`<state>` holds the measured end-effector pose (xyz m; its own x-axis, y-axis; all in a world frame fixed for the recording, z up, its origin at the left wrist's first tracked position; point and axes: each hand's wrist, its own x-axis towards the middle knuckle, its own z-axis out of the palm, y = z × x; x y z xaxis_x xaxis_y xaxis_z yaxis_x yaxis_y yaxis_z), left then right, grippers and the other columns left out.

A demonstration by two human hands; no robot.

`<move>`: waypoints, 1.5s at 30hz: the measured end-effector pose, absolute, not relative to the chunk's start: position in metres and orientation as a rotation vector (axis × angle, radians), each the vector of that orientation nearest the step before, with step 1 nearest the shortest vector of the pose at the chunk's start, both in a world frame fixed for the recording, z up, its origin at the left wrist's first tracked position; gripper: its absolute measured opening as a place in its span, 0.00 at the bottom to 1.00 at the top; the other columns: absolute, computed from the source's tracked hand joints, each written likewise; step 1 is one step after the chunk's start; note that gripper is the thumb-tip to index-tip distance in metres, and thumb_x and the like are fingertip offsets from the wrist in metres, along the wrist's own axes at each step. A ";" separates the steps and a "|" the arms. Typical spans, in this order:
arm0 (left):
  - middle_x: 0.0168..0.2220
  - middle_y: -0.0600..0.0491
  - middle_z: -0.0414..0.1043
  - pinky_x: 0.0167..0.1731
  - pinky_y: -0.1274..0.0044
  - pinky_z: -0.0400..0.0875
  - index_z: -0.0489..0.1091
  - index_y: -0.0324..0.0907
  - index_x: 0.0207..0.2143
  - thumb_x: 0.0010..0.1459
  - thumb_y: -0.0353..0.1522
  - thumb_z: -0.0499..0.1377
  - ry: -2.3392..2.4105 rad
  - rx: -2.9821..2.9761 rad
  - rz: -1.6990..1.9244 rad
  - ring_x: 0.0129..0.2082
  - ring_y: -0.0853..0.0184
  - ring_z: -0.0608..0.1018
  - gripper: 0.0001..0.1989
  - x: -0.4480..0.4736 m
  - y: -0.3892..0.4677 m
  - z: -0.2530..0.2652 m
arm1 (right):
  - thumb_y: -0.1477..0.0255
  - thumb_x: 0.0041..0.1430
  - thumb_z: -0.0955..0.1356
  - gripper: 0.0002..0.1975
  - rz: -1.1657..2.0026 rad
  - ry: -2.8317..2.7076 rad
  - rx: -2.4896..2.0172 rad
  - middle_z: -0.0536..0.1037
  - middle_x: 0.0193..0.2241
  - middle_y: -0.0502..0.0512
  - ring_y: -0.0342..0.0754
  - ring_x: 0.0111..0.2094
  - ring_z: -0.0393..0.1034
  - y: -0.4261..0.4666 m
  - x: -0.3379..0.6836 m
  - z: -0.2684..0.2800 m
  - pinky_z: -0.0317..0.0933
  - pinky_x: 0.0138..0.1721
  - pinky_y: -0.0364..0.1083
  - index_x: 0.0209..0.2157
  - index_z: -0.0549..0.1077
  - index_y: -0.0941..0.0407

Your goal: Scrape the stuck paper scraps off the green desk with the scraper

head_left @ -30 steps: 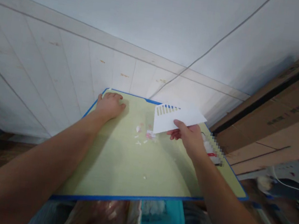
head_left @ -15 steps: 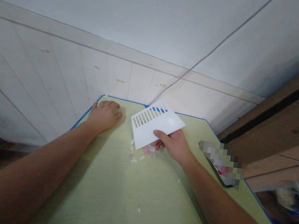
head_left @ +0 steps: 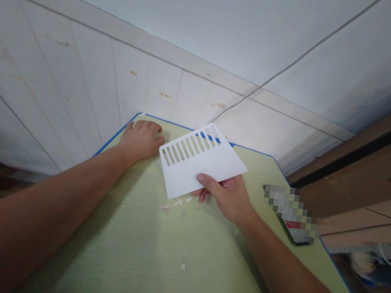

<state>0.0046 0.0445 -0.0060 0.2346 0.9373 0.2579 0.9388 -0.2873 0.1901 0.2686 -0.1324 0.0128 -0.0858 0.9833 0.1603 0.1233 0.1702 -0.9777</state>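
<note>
- Since half a second ago: scraper (head_left: 202,165) pulled nearer and lifted a little; slotted edge now pointing up-left, close to left hand (head_left: 141,138); scraps (head_left: 173,203) now exposed in front of its lower edge instead of partly under it
- Left hand unchanged: flat at far left corner of table (head_left: 131,253); fingers spread loosely, palm down, gripping nothing
- Right hand (head_left: 227,196) closed on scraper's plain lower edge; thumb on top face, fingers curled beneath
- Scraper held tilted above table middle; contact with surface unclear
- One more scrap (head_left: 182,265) nearer, well apart from the rest
- Blurred dark object (head_left: 293,224) lying at right edge of table; cardboard boxes (head_left: 385,181) beyond
</note>
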 end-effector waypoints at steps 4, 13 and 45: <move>0.80 0.37 0.83 0.86 0.50 0.66 0.86 0.43 0.73 0.84 0.41 0.58 -1.881 -2.460 -0.550 0.83 0.39 0.79 0.27 0.005 0.046 -0.007 | 0.51 0.63 0.87 0.22 0.972 -1.365 -1.133 0.87 0.23 0.55 0.48 0.19 0.76 -0.134 0.271 0.016 0.77 0.22 0.47 0.31 0.83 0.51; 0.78 0.36 0.84 0.83 0.46 0.68 0.87 0.44 0.74 0.82 0.42 0.56 -1.848 -2.502 -0.554 0.81 0.37 0.79 0.30 0.004 0.048 -0.007 | 0.54 0.64 0.87 0.20 1.054 -1.473 -1.102 0.89 0.26 0.54 0.48 0.22 0.80 -0.139 0.265 0.020 0.79 0.26 0.46 0.35 0.83 0.52; 0.82 0.34 0.79 0.86 0.48 0.62 0.83 0.36 0.77 0.84 0.41 0.55 -1.915 -2.508 -0.535 0.83 0.40 0.74 0.32 0.013 0.036 0.003 | 0.61 0.62 0.84 0.14 1.190 -1.507 -1.134 0.84 0.22 0.51 0.48 0.21 0.75 -0.153 0.266 0.034 0.74 0.23 0.47 0.29 0.84 0.51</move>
<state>0.0128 0.0357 0.0032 0.2288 0.9468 0.2264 0.9270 -0.2829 0.2461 0.2661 -0.1529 0.0342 -0.1954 0.9759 0.0967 0.1319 0.1238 -0.9835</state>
